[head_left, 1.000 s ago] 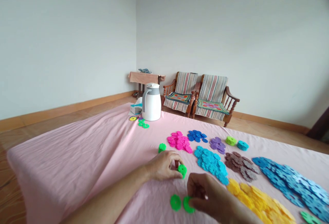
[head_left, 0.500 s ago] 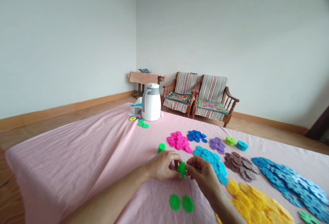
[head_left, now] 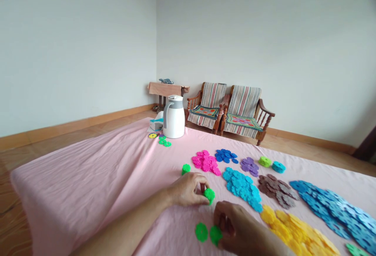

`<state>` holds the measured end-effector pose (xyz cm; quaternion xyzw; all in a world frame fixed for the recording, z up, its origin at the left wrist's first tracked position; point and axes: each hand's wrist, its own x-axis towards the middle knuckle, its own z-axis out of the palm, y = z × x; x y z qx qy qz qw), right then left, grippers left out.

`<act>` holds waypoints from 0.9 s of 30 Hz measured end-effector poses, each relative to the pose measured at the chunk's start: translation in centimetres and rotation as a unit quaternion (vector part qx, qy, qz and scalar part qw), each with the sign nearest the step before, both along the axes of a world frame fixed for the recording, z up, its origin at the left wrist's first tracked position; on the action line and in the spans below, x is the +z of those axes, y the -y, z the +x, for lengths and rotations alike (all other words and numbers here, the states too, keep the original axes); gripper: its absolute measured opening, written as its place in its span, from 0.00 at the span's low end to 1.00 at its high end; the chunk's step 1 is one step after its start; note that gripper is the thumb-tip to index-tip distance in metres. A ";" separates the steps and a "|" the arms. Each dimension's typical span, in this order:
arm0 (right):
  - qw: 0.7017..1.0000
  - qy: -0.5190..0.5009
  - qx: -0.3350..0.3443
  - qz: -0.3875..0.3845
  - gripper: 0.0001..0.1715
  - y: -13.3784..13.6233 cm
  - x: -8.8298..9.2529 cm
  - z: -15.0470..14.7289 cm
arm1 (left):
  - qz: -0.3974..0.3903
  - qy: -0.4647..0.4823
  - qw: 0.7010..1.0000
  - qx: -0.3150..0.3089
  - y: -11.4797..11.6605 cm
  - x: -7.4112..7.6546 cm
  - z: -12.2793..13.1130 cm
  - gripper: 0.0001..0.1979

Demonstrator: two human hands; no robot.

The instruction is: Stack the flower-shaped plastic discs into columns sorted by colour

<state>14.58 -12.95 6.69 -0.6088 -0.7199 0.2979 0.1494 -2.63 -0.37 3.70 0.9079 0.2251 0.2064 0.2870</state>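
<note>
My left hand (head_left: 192,189) pinches a small stack of green flower-shaped discs (head_left: 209,195) between thumb and fingers, just above the pink cloth. Lower down, my right hand (head_left: 230,224) has its fingers curled at the right edge of a green flower-shaped disc (head_left: 216,235), which lies on the cloth. Its thumb and fingertips touch that edge, partly hidden by the hand. Another loose green disc (head_left: 201,232) lies just left of it. Beyond my left hand stands an upright stack of green discs (head_left: 186,169).
Piles of pink (head_left: 205,163), dark blue (head_left: 225,155), purple (head_left: 249,166), light blue (head_left: 242,187), brown (head_left: 277,190), yellow (head_left: 298,230) and blue discs (head_left: 337,209) spread to the right. A white jug (head_left: 175,121) stands at the back of the pink cloth (head_left: 88,181). Two wooden chairs (head_left: 243,109) are behind.
My right hand has left the green stack in my left hand and moved down toward me to the right-hand loose green disc. My left hand keeps hold of the stack.
</note>
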 end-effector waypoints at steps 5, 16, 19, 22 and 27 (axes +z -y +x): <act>0.999 -0.044 0.000 -0.008 0.09 -0.6 -0.8 0.3 | -0.002 -0.001 1.000 -0.002 0.0 0.1 0.1 0.15; 0.925 -0.315 -0.181 0.115 0.11 -4.4 -3.3 -0.1 | -0.032 0.006 0.999 -0.009 -0.2 -0.4 -0.1 0.14; 0.928 -0.308 -0.181 0.109 0.11 -4.5 -3.6 -0.5 | -0.025 0.004 1.000 -0.009 -0.2 -0.3 -0.1 0.14; 0.933 -0.291 -0.180 0.111 0.10 -4.5 -3.7 -0.4 | -0.029 0.001 0.999 -0.013 -0.2 -0.3 -0.1 0.15; 0.938 -0.266 -0.177 0.131 0.11 -3.7 -2.4 0.0 | -0.039 -0.005 0.999 -0.008 -0.2 -0.3 -0.1 0.15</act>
